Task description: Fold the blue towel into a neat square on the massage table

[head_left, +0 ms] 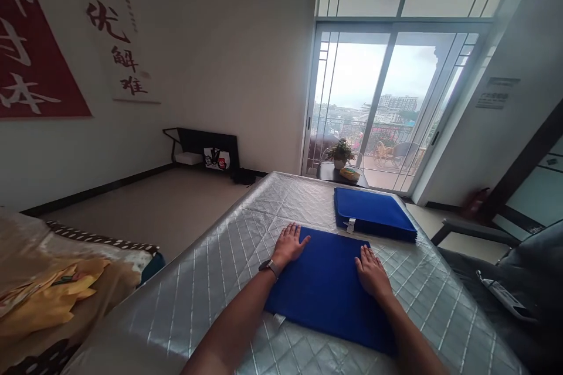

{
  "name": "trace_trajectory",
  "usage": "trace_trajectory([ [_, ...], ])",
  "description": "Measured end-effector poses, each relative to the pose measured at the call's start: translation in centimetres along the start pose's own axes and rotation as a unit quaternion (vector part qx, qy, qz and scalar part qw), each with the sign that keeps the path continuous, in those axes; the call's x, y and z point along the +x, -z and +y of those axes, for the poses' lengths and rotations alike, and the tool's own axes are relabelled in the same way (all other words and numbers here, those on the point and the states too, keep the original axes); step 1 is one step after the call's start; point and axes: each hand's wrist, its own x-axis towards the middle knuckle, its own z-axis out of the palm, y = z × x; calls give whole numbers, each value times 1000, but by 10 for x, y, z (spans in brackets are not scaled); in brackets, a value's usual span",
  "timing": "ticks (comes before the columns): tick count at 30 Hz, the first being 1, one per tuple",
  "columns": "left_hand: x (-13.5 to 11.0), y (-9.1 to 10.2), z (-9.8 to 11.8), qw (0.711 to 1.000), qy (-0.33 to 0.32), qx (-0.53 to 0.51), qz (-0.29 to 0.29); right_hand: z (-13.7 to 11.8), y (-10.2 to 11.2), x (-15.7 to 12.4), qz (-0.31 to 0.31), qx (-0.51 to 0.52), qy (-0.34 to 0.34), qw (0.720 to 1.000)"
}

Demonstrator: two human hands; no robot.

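Left hand and right hand flat, fingers extended, on one blue mat. One layered blue pile beyond; two white tags show, one each.

You have one left hand, one right hand and one watch. Before you are one silver-covered desk, one single blue panel and one blue stack, whose layers you cannot count for certain. You also see two white tags, two lettered banners, one potted plant, one printed bag and one fire extinguisher.
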Motion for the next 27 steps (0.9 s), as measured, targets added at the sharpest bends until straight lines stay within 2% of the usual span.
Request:
trace_trajectory([
  [3, 2, 10, 8, 999, 20, 24, -9, -2, 1, -3, 13, 18, -10, 1000],
  [5, 3, 14, 29, 999, 25, 36, 3, -5, 4, -3, 16, 31, -12, 999],
  [8, -1, 12, 88, 998, -54, 14, 31, -6, 8, -5, 14, 43, -11, 999],
  [12, -11, -6, 175, 978, -200, -58, 19, -2, 7, -9, 10, 40, 18, 999],
  [14, -14, -14, 197, 972, -218, -86, -13, 0, 5, -10, 16, 39, 30, 999],
  [15, -15, -16, 199, 972, -213, -96, -30, 0, 4, -10, 19, 41, 32, 998],
  [16, -16, -18, 196, 973, -205, -101, -41, 0, 4, -10, 20, 44, 29, 998],
  [18, -17, -18, 178, 976, -192, -97, -43, -1, 4, -8, 17, 49, 17, 999],
  [22, -19, -10, 113, 986, -150, -64, -32, -5, 5, -5, 11, 46, -14, 999],
  [25, -21, 1, 60, 995, -85, -33, -37, -5, 4, -4, 7, 43, -18, 999],
  [27, -23, 7, 33, 999, -44, -15, -26, -4, 2, -3, 4, 45, -18, 999],
])
